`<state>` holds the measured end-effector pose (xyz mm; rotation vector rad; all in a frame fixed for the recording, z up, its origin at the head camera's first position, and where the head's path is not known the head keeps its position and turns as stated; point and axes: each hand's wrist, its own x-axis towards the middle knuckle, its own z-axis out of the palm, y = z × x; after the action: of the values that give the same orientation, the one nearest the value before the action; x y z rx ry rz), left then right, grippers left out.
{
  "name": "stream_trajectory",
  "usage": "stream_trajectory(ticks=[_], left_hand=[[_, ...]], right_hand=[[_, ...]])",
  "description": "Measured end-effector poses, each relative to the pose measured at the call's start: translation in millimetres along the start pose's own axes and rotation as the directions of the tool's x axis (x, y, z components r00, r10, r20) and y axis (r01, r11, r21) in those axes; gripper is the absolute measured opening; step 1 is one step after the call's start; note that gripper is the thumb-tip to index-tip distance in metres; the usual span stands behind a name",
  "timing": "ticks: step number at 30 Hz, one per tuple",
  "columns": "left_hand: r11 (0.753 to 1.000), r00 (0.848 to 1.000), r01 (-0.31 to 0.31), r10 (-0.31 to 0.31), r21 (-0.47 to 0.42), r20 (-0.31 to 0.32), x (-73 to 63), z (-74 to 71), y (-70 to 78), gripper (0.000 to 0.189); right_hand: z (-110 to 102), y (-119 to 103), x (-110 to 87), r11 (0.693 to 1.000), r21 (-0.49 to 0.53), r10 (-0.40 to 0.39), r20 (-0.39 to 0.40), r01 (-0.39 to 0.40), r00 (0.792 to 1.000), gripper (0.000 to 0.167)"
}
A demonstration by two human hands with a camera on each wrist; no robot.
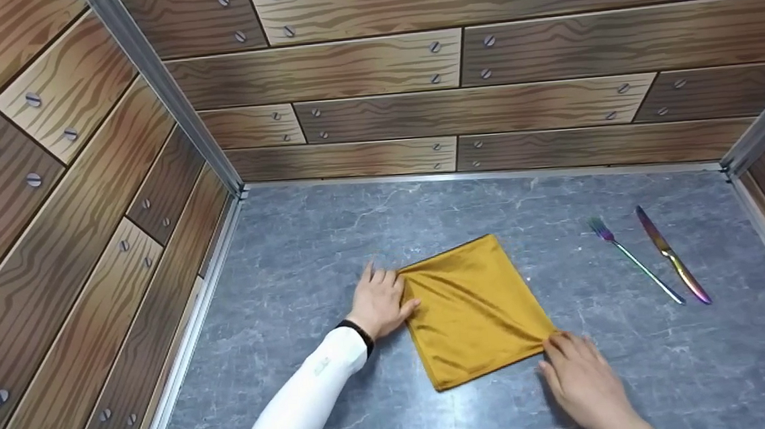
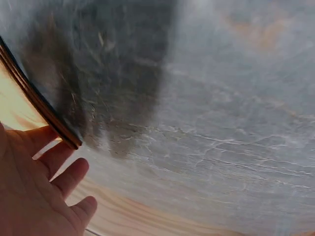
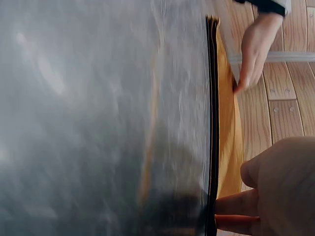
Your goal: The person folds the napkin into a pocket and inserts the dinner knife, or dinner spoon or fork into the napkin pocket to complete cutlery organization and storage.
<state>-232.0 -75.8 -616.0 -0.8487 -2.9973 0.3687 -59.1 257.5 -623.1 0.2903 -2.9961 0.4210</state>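
Observation:
A mustard-yellow satin cloth napkin (image 1: 476,309) lies folded into a square on the grey marbled surface. Creases run diagonally across it, and stacked layers show along its edge (image 3: 216,118) in the right wrist view. My left hand (image 1: 378,302) rests at its left corner, thumb over the cloth and fingers extended. In the left wrist view, this hand (image 2: 39,182) has two fingertips right at the corner. My right hand (image 1: 585,375) touches the opposite corner with its fingertips, the thumb standing apart from them. The right wrist view has those fingers (image 3: 238,209) against the layered edge.
To the right of the napkin lie a rainbow-coloured fork (image 1: 635,261) and a matching knife (image 1: 673,255), side by side. Wood-print panels (image 1: 375,114) wall the surface at the back and both sides, with metal strips (image 1: 487,175) along their base.

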Motion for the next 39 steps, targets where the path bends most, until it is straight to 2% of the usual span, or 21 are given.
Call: stream_trajectory(ticks=[3,8,14,19,26,32,39], left_hand=[[1.0,1.0,-0.007,0.007,0.014,-0.011,-9.3,0.8,1.1,0.072],[1.0,1.0,0.007,-0.007,0.027,0.002,-25.3,3.0,5.7,0.075],[0.999,0.999,0.047,-0.047,-0.02,-0.004,-44.2,0.7,20.5,0.073],[0.998,0.998,0.051,-0.052,-0.042,-0.02,-59.5,-2.4,34.2,0.071],[0.998,0.998,0.021,-0.024,-0.064,-0.052,-79.4,-7.9,48.2,0.069],[0.998,0.999,-0.025,0.022,-0.064,-0.045,-92.2,-9.5,60.9,0.071],[0.991,0.995,-0.067,0.058,-0.12,-0.076,-100.8,-9.8,64.8,0.068]], right_hand=[[-2.4,9.0,9.6,1.0,-0.004,0.011,-0.016,-0.011,1.0,0.042],[-6.4,25.2,28.5,1.0,-0.012,0.014,0.015,-0.014,1.0,0.044],[-9.2,41.7,52.9,1.0,0.012,0.007,0.049,-0.008,0.999,0.045],[-10.1,50.7,71.1,1.0,0.012,0.006,0.081,-0.007,0.997,0.047],[-13.0,57.7,94.4,0.999,-0.03,-0.019,0.138,0.024,0.99,0.047],[-10.2,61.6,113.5,0.997,-0.059,-0.033,0.186,0.045,0.982,0.05],[-6.3,62.5,134.3,0.996,-0.062,-0.041,0.25,0.058,0.967,0.054]])
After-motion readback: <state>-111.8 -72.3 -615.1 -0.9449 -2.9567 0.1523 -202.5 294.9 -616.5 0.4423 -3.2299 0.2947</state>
